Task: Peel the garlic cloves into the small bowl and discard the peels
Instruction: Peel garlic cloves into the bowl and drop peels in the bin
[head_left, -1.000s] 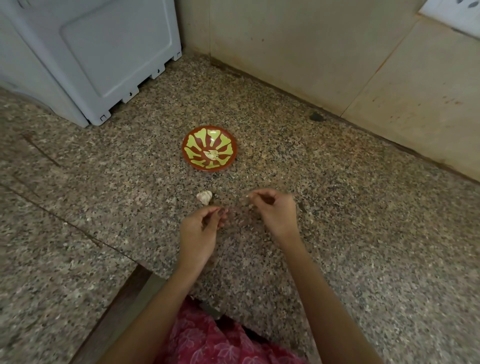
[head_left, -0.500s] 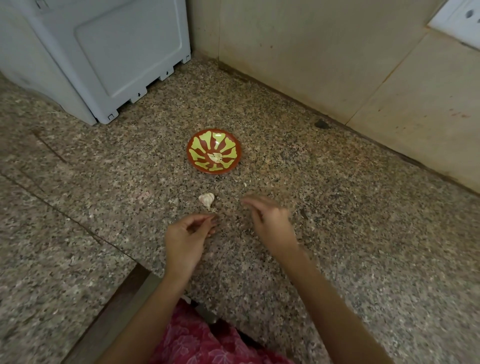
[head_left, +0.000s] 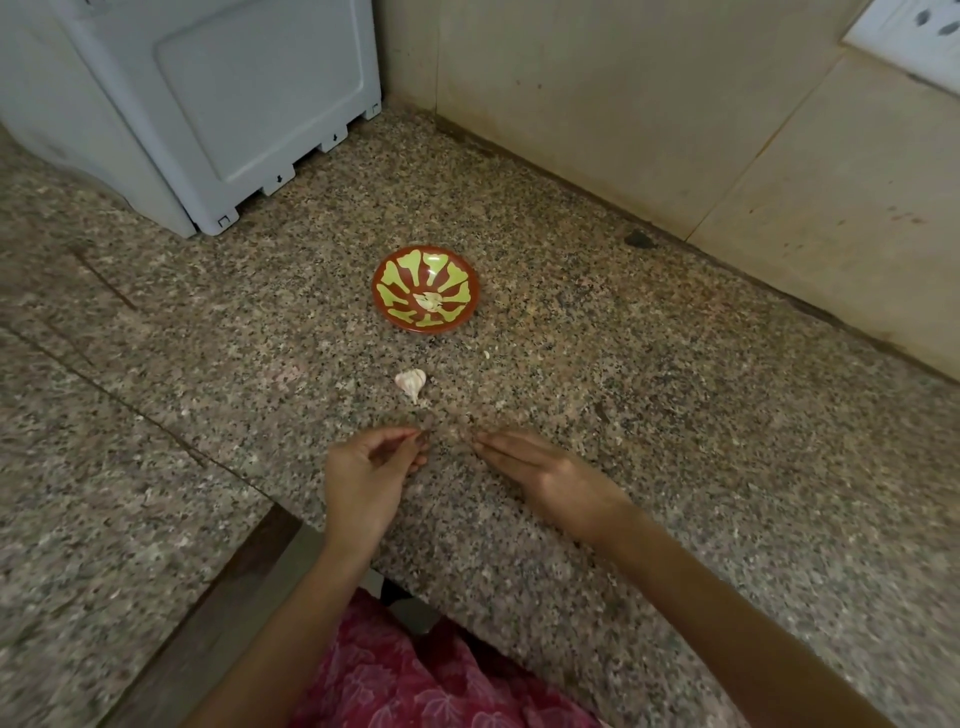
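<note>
Garlic piece (head_left: 411, 383) lies on granite counter (head_left: 675, 415), between small bowl (head_left: 395, 275) and hands, near left fingertips. Peeled clove (head_left: 430, 301) sits in bowl centre. Left hand (head_left: 371, 467): fingers curled toward thumb; whether pinching anything, cannot tell. Right hand (head_left: 550, 473): fingers straight, low over counter.

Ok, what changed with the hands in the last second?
The right hand uncurled from its pinch; its fingers now lie straight, low over the counter, pointing at the left hand. The left hand stayed curled, thumb near forefinger; whether it pinches anything is unclear. The garlic piece on the counter and the small bowl with its clove stayed put.
</note>
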